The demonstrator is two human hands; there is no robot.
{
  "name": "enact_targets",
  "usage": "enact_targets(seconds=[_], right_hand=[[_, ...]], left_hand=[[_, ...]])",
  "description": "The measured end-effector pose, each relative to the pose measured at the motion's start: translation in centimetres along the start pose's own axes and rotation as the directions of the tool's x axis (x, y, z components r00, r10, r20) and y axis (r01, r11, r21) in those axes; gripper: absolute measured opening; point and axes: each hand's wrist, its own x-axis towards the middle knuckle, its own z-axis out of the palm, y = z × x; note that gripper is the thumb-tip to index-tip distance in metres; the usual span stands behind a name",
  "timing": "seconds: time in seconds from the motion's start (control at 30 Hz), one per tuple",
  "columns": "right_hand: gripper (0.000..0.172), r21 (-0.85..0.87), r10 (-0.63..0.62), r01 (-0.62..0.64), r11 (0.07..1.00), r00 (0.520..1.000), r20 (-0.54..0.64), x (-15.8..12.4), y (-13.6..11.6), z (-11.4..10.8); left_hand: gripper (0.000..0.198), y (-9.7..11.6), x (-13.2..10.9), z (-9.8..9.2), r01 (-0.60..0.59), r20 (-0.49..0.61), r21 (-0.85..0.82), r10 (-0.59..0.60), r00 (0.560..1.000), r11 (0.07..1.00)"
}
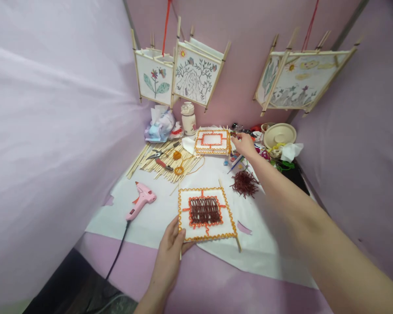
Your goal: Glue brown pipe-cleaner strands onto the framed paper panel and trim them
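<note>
Pink-lilac sheeting walls in a corner around a pink table (196, 279), spread with white paper (144, 226), and three painted bamboo-framed panels (196, 76) hang above it. From the head view, the left hand (169, 257) holds a square bamboo frame (205, 213) near the table's front edge, its grip closed on the frame's lower-left corner with the thumb on top. Dark red woven strands (205, 210) fill the frame's central opening, inside an orange cord border (199, 226); the white margin around them has only cord on it. Toward the back edge, a second cord-bordered frame (212, 141) has a bare central panel. The right hand (245, 146) is just beside it, its grip nearly closed; whether it has hold of anything cannot be told. A loose pile of dark red strands (245, 183) lies nearby, and a pink glue gun (140, 199) rests to the left.
</note>
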Motion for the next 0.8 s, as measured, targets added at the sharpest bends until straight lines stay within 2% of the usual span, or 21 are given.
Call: enact_targets(seconds=[0.13, 0.23, 0.33, 0.43, 0.5, 0.57, 0.67, 0.8], right_hand=[[0.019, -0.051, -0.105, 0.105, 0.993, 0.995, 0.002, -6.1, 0.8, -4.1], [0.018, -0.087, -0.166, 0.165, 0.982, 0.986, -0.002, -11.2, 2.5, -6.7], [0.015, -0.201, -0.197, 0.197, 0.960, 0.980, 0.021, -15.0, 4.6, -8.0], [0.015, -0.280, -0.301, 0.313, 0.908, 0.950, 0.084, -17.1, 6.0, -8.2], [0.016, -0.330, -0.352, 0.366, 0.870, 0.930, 0.103, -17.7, 6.4, -7.8], [0.018, -0.400, -0.363, 0.379, 0.835, 0.924, 0.119, -18.0, 6.4, -7.3], [0.026, -0.493, -0.348, 0.364, 0.791, 0.929, 0.127, -18.3, 6.1, -6.4], [0.037, -0.582, -0.308, 0.321, 0.747, 0.943, 0.124, -18.7, 6.2, -5.7]], left_hand=[[0.072, 1.2, 1.0, -0.8, -0.013, -0.013, 0.273, 0.017, 1.000, 0.962], [0.065, 1.8, 1.9, -1.6, -0.128, 0.043, 0.508, 0.123, 0.991, 0.852], [0.055, 2.2, 2.5, -2.0, -0.267, 0.148, 0.743, 0.238, 0.960, 0.614], [0.048, 2.9, 2.7, -1.9, -0.319, 0.238, 0.878, 0.253, 0.938, 0.357], [0.045, 3.6, 2.7, -1.5, -0.325, 0.269, 0.916, 0.241, 0.932, 0.235], [0.043, 4.5, 2.7, -0.9, -0.327, 0.281, 0.933, 0.262, 0.923, 0.152], [0.042, 5.6, 2.8, 0.9, -0.393, 0.338, 0.911, 0.321, 0.885, 0.123], [0.035, 5.6, 3.3, 4.6, -0.565, 0.510, 0.805, 0.276, 0.815, 0.180]])
